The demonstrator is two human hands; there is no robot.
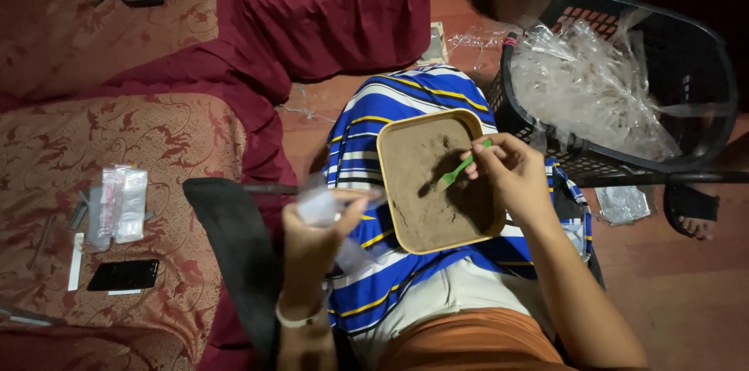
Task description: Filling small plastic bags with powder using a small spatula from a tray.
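A small green plastic spoon (459, 171) is pinched between the fingers of the right hand (511, 176), its bowl lowered into the brown powder (429, 184) that fills a shallow tan rectangular tray (390, 184). The tray is rested on the lap, over a blue cloth striped in white and yellow (374, 117). The right grip is closed tightly around the spoon's handle. A small clear plastic pouch (320, 205) is held up just left of the tray by the left hand (312, 250), whose grip is closed on it with fingers and thumb; a pale band is worn at that wrist.

A black plastic laundry basket (702, 51) stuffed with crumpled clear plastic bags (585, 86) is seen just right of the tray on the wooden floor (686, 293). A bare foot in a black sandal (690, 211) is visible beside the basket.

To the left, a red patterned cushion (156, 152) carries a stack of small clear packets (121, 203) and a black phone (123, 274), well apart from the hands. A dark flat strip (234, 246) is laid between the cushion and the lap.
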